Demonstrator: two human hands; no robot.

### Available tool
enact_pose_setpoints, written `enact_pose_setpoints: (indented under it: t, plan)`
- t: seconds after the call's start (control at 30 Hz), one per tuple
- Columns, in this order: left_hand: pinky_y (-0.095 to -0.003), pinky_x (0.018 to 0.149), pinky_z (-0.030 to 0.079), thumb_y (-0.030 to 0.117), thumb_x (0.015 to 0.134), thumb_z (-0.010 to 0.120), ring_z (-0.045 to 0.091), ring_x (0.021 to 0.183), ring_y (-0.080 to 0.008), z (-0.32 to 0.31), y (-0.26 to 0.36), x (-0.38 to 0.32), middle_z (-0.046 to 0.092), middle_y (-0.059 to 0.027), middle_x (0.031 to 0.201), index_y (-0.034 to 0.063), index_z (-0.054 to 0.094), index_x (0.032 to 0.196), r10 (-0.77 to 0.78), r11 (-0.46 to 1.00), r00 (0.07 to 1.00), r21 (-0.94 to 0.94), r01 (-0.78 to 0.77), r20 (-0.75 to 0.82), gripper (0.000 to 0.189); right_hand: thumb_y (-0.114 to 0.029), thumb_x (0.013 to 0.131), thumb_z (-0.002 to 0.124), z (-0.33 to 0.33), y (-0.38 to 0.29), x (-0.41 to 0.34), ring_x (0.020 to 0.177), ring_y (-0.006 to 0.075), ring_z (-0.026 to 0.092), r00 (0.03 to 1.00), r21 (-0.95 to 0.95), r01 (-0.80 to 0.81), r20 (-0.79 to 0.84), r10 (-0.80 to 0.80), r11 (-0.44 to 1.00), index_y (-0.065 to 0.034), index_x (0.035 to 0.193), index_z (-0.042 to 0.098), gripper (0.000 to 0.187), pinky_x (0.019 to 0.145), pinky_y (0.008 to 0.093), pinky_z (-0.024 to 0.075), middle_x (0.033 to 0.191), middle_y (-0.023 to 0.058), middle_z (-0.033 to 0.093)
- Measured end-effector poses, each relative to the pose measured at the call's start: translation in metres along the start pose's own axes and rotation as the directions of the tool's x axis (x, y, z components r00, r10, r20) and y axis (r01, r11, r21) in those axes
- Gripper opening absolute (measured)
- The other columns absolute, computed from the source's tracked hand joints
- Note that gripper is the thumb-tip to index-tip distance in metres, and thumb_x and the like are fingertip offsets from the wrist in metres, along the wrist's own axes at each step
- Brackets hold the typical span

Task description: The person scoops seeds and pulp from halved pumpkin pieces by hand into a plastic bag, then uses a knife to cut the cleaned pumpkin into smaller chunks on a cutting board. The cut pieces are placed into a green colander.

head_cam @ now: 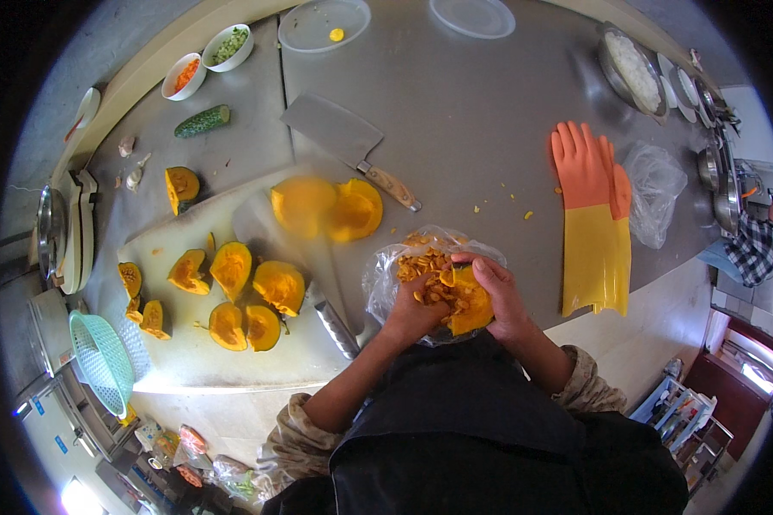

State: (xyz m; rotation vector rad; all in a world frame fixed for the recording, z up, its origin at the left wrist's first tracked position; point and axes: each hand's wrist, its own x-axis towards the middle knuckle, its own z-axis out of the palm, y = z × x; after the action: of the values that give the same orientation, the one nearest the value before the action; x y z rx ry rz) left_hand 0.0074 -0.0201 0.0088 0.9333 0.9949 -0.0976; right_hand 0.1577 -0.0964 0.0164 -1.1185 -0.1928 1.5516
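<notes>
My right hand (507,297) grips a pumpkin piece (475,302) by its outer side, over a clear plastic bag (384,270) that holds seeds and pulp. My left hand (419,310) has its fingers in the stringy, seedy pulp at the piece; the fingertips are partly hidden. To the left, several pumpkin wedges (230,267) lie on a white cutting board (187,360). A knife with a metal handle (336,329) rests at the board's right side. Two scooped pumpkin pieces (355,209) sit near the board's upper right corner, beside a wooden-handled cleaver (338,129).
Orange and yellow rubber gloves (589,212) and a crumpled plastic bag (656,193) lie to the right. Farther off stand bowls of chopped vegetables (229,48), a cucumber piece (203,121) and a metal bowl of white food (631,71). A green basket (103,360) is at left. Another person (753,248) is at far right.
</notes>
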Motion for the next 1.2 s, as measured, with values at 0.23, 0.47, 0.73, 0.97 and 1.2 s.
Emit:
enact_pose_setpoints:
  t: [0.23, 0.47, 0.73, 0.97, 1.2]
  plan:
    - [-0.0305, 0.073, 0.053, 0.017, 0.073, 0.071, 0.066, 0.08, -0.0186, 0.009, -0.01, 0.005, 0.068, -0.012, 0.093, -0.0021, 0.058, 0.115, 0.328, 0.941, 0.937, 0.135, -0.311, -0.12, 0.048, -0.03, 0.097, 0.046, 0.004, 0.002, -0.004, 0.11, 0.0187, 0.055, 0.999, -0.292, -0.027, -0.052, 0.013, 0.956, -0.0025, 0.116, 0.058, 0.036, 0.095, 0.0336, 0.0442, 0.115, 0.0124, 0.057]
    - [-0.0301, 0.068, 0.053, 0.019, 0.071, 0.074, 0.066, 0.075, -0.0191, 0.003, -0.007, 0.013, 0.068, -0.0094, 0.084, -0.0018, 0.062, 0.107, 0.094, 0.995, 0.988, 0.033, -0.09, -0.122, 0.043, -0.029, 0.097, 0.048, 0.001, -0.005, -0.006, 0.107, 0.0187, 0.057, 0.997, 0.013, -0.046, -0.059, 0.046, 0.999, -0.0013, 0.116, 0.057, 0.035, 0.095, 0.034, 0.0446, 0.114, 0.0127, 0.058]
    - [-0.0237, 0.051, 0.05, 0.014, 0.078, 0.069, 0.061, 0.067, -0.0129, 0.003, 0.004, -0.001, 0.064, -0.0066, 0.088, 0.0015, 0.056, 0.115, 0.078, 0.996, 0.986, -0.045, -0.072, 0.15, 0.041, -0.027, 0.096, 0.048, -0.004, -0.002, -0.005, 0.108, 0.0203, 0.056, 0.986, -0.465, 0.164, 0.086, -0.14, 0.87, -0.0029, 0.116, 0.058, 0.033, 0.094, 0.0355, 0.0458, 0.116, 0.0123, 0.058]
    - [-0.0262, 0.061, 0.053, 0.007, 0.072, 0.069, 0.063, 0.074, -0.0149, -0.007, -0.001, 0.001, 0.065, -0.0089, 0.091, -0.0005, 0.056, 0.115, -0.042, 0.999, 0.999, -0.026, 0.043, 0.015, 0.046, -0.027, 0.097, 0.046, -0.005, -0.005, -0.006, 0.109, 0.0212, 0.056, 0.999, 0.034, 0.044, 0.008, -0.044, 0.998, -0.0029, 0.117, 0.057, 0.033, 0.095, 0.0371, 0.0457, 0.116, 0.0125, 0.058]
    - [-0.0305, 0.073, 0.055, 0.009, 0.076, 0.071, 0.066, 0.081, -0.0203, 0.007, -0.006, -0.001, 0.065, -0.0132, 0.099, -0.0005, 0.052, 0.121, 0.419, 0.902, 0.905, 0.146, -0.406, -0.073, 0.05, -0.028, 0.099, 0.041, -0.005, -0.005, -0.009, 0.11, 0.0212, 0.055, 0.998, -0.312, 0.068, 0.026, -0.063, 0.948, -0.0032, 0.119, 0.054, 0.034, 0.097, 0.0365, 0.0445, 0.12, 0.0136, 0.054]
